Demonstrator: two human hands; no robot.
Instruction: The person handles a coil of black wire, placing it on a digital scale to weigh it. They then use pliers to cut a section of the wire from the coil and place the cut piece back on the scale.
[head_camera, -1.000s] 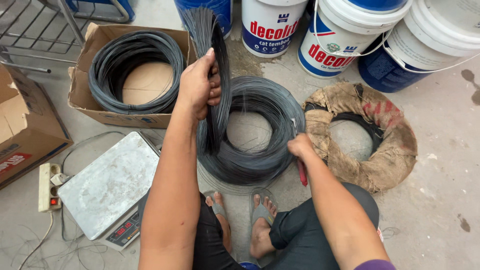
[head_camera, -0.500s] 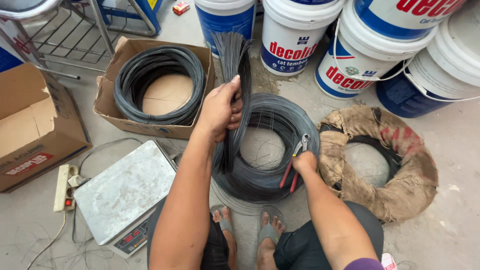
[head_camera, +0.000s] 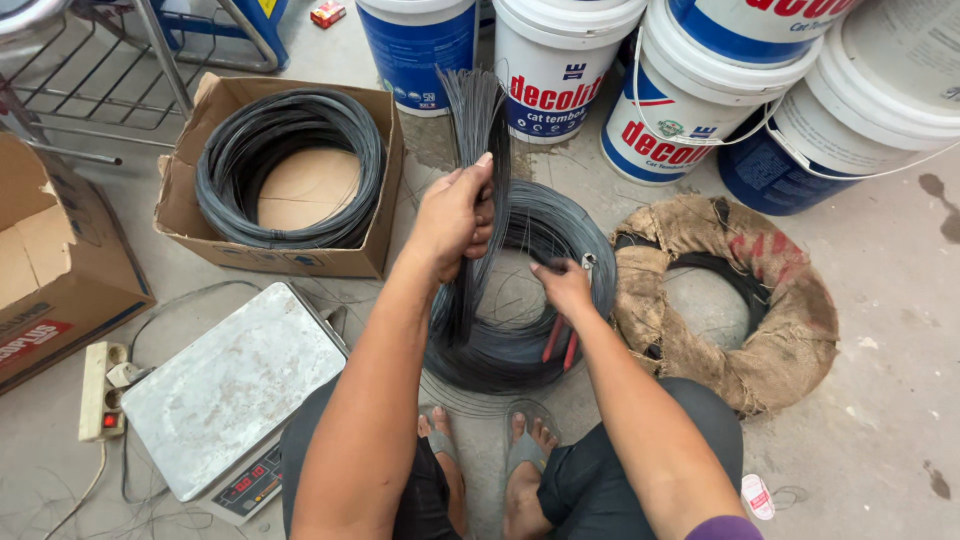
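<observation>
My left hand (head_camera: 452, 215) grips a bundle of thin dark wire strands (head_camera: 478, 130) pulled up from a big coil of dark wire (head_camera: 580, 240) lying on the floor in front of my feet. The strands fan out above my fist. My right hand (head_camera: 565, 285) holds red-handled pliers (head_camera: 560, 340) over the coil, with the jaws at the wire near the coil's right side.
A cardboard box (head_camera: 375, 170) with another wire coil (head_camera: 280, 165) sits at the left. A metal platform scale (head_camera: 230, 390) lies by my left knee, a power strip (head_camera: 100, 390) beside it. A burlap-wrapped coil (head_camera: 760, 300) lies at the right. Several paint buckets (head_camera: 560, 70) stand behind.
The view has shifted, so everything sits lower and to the right. My right hand with the pliers has moved up along the coil toward the wire bundle. My left hand keeps its grip.
</observation>
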